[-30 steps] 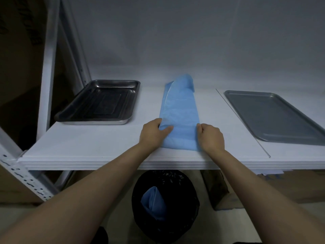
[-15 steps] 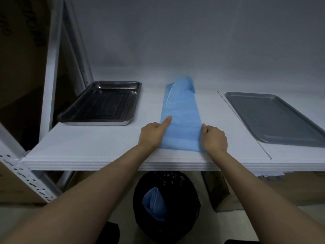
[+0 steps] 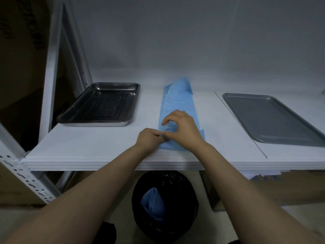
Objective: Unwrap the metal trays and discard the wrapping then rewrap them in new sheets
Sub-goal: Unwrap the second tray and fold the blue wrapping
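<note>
A folded blue sheet [image 3: 177, 101] lies lengthwise in the middle of the white shelf [image 3: 98, 147], its far end curled up. My left hand [image 3: 149, 138] pinches the sheet's near left corner with curled fingers. My right hand [image 3: 182, 129] lies over the sheet's near end, fingers curled and pinching a layer next to my left hand. A deep shiny metal tray [image 3: 102, 104] sits bare at the left. A flat grey metal tray [image 3: 270, 117] sits bare at the right.
Below the shelf's front edge stands a black bin [image 3: 165, 206] holding a crumpled blue wrap [image 3: 153, 203]. A white slotted rack post [image 3: 26, 176] runs down the left side. A grey wall closes the back. Cardboard boxes [image 3: 290, 187] sit under the shelf at right.
Both hands left the sheet's two near sides and came together at its near left corner. My right hand crossed over the sheet to the left; the sheet's near right corner shifted outward.
</note>
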